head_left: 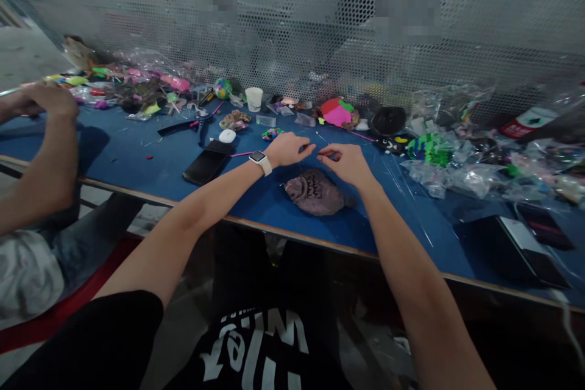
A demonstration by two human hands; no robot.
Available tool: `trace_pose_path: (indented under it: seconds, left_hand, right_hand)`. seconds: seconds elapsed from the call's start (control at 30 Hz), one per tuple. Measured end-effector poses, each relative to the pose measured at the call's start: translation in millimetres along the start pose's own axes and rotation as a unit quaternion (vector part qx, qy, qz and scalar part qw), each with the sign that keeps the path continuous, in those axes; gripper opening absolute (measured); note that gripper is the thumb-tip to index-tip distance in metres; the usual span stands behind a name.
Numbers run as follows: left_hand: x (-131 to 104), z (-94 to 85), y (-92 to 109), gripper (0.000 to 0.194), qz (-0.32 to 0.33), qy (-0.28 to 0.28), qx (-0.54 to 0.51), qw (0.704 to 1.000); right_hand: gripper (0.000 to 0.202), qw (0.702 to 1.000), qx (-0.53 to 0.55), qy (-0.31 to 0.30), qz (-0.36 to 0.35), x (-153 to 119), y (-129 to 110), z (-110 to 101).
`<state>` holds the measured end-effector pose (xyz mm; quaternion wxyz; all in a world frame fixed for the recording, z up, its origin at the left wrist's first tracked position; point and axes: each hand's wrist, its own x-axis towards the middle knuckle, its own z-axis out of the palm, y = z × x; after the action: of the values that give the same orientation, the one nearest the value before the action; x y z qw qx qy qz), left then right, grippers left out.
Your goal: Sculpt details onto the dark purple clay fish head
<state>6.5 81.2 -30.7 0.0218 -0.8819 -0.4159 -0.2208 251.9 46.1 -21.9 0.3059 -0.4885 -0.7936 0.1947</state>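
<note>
A grey-brown clay piece (315, 192), rounded and fish-like with dark curved marks on top, lies on the blue tabletop close to the front edge. Just beyond it, my left hand (289, 149), with a watch on the wrist, is held with thumb and forefinger brought together. Facing it from the other side, my right hand (348, 163) is also closed in a pinch. The fingertips of both hands are near each other but apart. Anything between them is too small to make out. Neither hand touches the clay piece.
A black phone (208, 163), white case (227, 136), scissors (201, 127) and white cup (254, 99) stand left of centre. Bagged clay (475, 173) and a dark propped device (516, 250) are at right. A co-worker's hand (50, 100) is at far left. Perforated metal (292, 24) backs the table.
</note>
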Motion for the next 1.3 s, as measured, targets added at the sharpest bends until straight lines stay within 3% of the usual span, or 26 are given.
trace_pose_path:
  seconds: [0.3,0.47,0.63,1.0,1.3]
  left_hand:
    - [-2.8,3.4,-3.3,0.034,-0.025,0.033,-0.029,0.999]
    - [-0.7,8.1,-11.3,0.02,-0.024,0.004,-0.079,0.997]
    - [1.9,11.3,-14.3,0.02,-0.017,-0.025,-0.089,0.996]
    - [2.0,6.3,-12.0,0.03,-0.029,-0.057,-0.039,0.997]
    - [0.4,7.4,-9.1,0.044,-0.048,-0.109,-0.005,0.993]
  right_hand:
    - [0.025,1.0,0.006,0.006,-0.001,0.4,1.2,-0.5]
    - [0.023,0.999,0.029,0.027,-0.017,-1.4,1.8,-3.0]
    - [0.023,0.999,0.033,0.01,-0.015,-0.9,3.3,-3.9]
    - [0.054,1.0,0.015,-0.006,-0.013,-1.4,-1.2,-8.0]
    - [0.034,0.988,0.048,-0.148,-0.021,-6.7,0.5,-30.4]
